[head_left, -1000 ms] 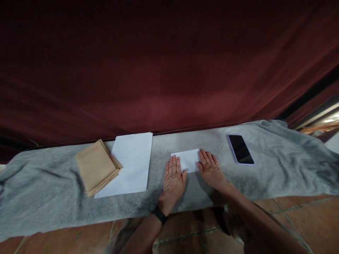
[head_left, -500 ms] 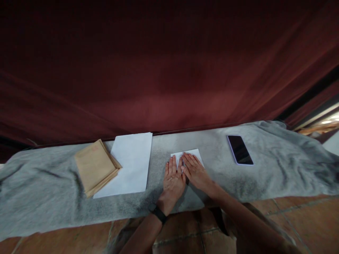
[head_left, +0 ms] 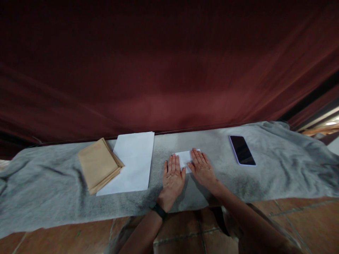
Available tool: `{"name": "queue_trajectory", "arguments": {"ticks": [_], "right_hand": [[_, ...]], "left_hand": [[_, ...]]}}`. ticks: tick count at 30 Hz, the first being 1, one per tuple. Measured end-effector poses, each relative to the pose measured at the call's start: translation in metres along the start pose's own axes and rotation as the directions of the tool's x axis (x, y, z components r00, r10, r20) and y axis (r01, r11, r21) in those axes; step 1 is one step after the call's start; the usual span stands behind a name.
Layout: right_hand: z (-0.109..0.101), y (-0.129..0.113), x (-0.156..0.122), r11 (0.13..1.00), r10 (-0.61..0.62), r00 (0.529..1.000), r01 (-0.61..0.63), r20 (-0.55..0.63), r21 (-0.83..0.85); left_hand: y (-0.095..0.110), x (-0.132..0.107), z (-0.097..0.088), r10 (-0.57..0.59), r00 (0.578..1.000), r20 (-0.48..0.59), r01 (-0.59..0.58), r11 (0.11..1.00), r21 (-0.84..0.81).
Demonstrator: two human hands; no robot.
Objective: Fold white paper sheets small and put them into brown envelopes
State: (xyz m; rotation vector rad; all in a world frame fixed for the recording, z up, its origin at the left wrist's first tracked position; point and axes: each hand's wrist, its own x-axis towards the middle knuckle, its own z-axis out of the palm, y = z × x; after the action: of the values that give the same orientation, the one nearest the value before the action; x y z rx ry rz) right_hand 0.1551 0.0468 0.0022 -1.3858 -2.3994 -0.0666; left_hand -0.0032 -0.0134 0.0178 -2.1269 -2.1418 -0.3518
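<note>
A small folded white paper [head_left: 184, 157] lies on a grey cloth [head_left: 47, 197] in front of me. My left hand [head_left: 172, 178] rests flat, fingers stretched out, on the paper's left end. My right hand [head_left: 202, 168] lies flat with its fingers extended over the paper's right part, covering most of it. A black band sits on my left wrist.
A stack of white sheets [head_left: 132, 163] lies to the left, with a pile of tan envelopes [head_left: 98, 164] overlapping its left side. A dark phone [head_left: 242, 150] lies face up to the right. A dark red curtain hangs behind; tiled floor shows below.
My right hand slid left across the folded paper until it met my left hand, then moved back a little to the right. My left hand stayed put.
</note>
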Motion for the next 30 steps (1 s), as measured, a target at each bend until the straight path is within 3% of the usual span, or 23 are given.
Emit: {"name": "queue_trajectory", "arguments": {"ticks": [12,17,22,25,30], "right_hand": [[0.0,0.013,-0.008,0.998,0.062,0.997,-0.063,-0.042,-0.011],[0.001,0.014,-0.008,0.998,0.058,0.997,-0.059,-0.041,-0.023],[0.003,0.014,-0.009,0.997,0.06,0.998,-0.061,-0.017,-0.041],[0.003,0.015,-0.01,0.998,0.052,0.999,-0.053,-0.013,-0.044],[0.0,0.014,-0.01,0.997,0.054,0.998,-0.055,-0.013,-0.056]], "left_hand": [[-0.01,0.009,-0.004,-0.075,0.997,0.005,0.075,0.997,0.005],[0.007,0.012,-0.006,0.008,0.998,-0.063,-0.013,0.997,-0.073],[0.034,0.01,0.004,0.15,0.988,-0.024,-0.152,0.98,-0.127],[0.039,0.011,0.01,0.138,0.99,-0.013,-0.139,0.983,-0.118],[0.029,0.014,0.009,0.077,0.997,-0.012,-0.077,0.995,-0.061]]}}
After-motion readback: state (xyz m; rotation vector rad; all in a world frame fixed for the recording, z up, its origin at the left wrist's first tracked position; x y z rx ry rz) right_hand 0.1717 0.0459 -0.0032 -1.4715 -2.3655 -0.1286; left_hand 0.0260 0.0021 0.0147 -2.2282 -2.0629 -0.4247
